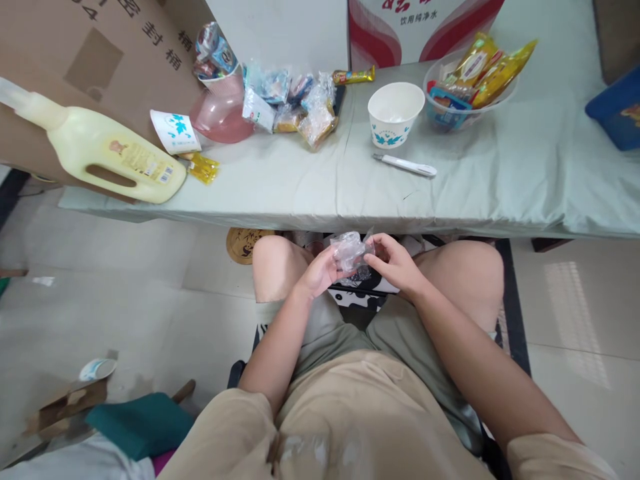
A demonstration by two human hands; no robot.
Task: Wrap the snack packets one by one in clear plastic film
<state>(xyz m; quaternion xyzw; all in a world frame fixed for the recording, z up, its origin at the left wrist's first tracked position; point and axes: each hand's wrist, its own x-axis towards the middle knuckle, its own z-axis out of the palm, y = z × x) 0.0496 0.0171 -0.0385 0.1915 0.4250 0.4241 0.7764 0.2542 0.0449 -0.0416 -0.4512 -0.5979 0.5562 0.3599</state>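
Between my knees, below the table's front edge, both hands hold a crumpled clear plastic wrapper. My left hand is closed around its left side, the fingers partly behind it. With thumb and fingers, my right hand pinches the wrapper's right edge. Whether anything sits inside the wrapper I cannot make out. On the table ahead stand a white paper cup with blue leaves and, just in front of it, a white utility knife.
A clear bowl holds wrapped snacks. Several wrapped packets lie near a pink bowl. A tipped paper cup and a yellow jug are at left. Cardboard stands behind; a blue container is at right.
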